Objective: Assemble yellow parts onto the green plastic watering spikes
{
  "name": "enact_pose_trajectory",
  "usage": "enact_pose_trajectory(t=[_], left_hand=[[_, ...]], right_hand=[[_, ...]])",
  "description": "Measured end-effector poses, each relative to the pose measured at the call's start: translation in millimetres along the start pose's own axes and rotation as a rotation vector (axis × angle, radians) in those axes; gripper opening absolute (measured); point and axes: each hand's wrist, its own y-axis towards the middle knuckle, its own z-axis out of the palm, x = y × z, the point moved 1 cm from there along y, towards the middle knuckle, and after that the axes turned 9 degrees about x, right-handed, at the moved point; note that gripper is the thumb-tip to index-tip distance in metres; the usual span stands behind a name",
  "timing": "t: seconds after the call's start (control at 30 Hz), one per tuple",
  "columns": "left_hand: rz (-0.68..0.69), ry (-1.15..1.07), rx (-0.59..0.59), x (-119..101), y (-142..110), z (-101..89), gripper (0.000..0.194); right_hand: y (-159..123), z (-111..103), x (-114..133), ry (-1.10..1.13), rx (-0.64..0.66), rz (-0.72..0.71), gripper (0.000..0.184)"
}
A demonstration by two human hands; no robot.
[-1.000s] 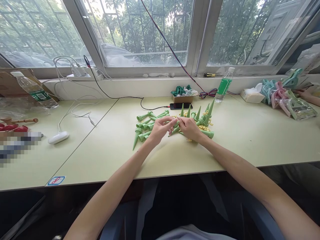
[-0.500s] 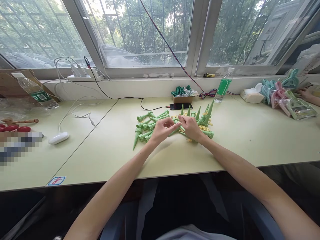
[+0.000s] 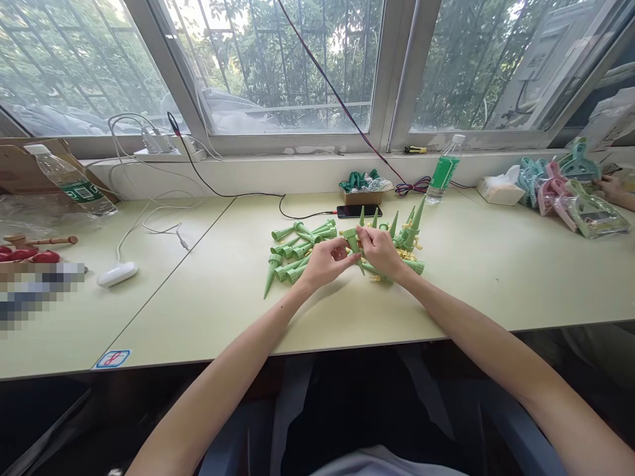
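Note:
A green plastic watering spike [image 3: 352, 242] is between my two hands, its wide end up and its tip pointing down. My left hand [image 3: 325, 263] is closed around its lower part with thumb and fingers. Pressed against the upper part of the same spike is my right hand [image 3: 380, 252], its fingers curled. Any small part under the right fingers is hidden. To the left lies a pile of green spikes [image 3: 292, 254]. On the right, beside my right hand, several spikes with small yellow pieces [image 3: 409, 238] stand or lie together.
Behind the spikes lie a phone [image 3: 358, 211] on a cable and a small box [image 3: 364, 197] of green wrapped items. A water bottle [image 3: 443, 170], tissue pack [image 3: 500, 186] and pastel clips [image 3: 560, 182] line the right. Another person's hand [image 3: 615, 189] is at the far right.
The held spike has turned more upright, and its wide end now shows above my fingers. Both hands stay in nearly the same place. At the far right, the other person's hand has shifted slightly.

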Motion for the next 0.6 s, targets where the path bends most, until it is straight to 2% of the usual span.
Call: enact_pose_trajectory(t=[0.33, 0.6], left_hand=[[0.033, 0.205, -0.075, -0.3, -0.2, 0.3, 0.029], [-0.001, 0.303, -0.119, 7.6, 2.4, -0.2, 0.031]], right_hand=[[-0.1, -0.3, 1.0, 0.134, 0.049, 0.038, 0.068], [-0.8, 0.4, 3.9, 0.164, 0.111, 0.018, 0.069]])
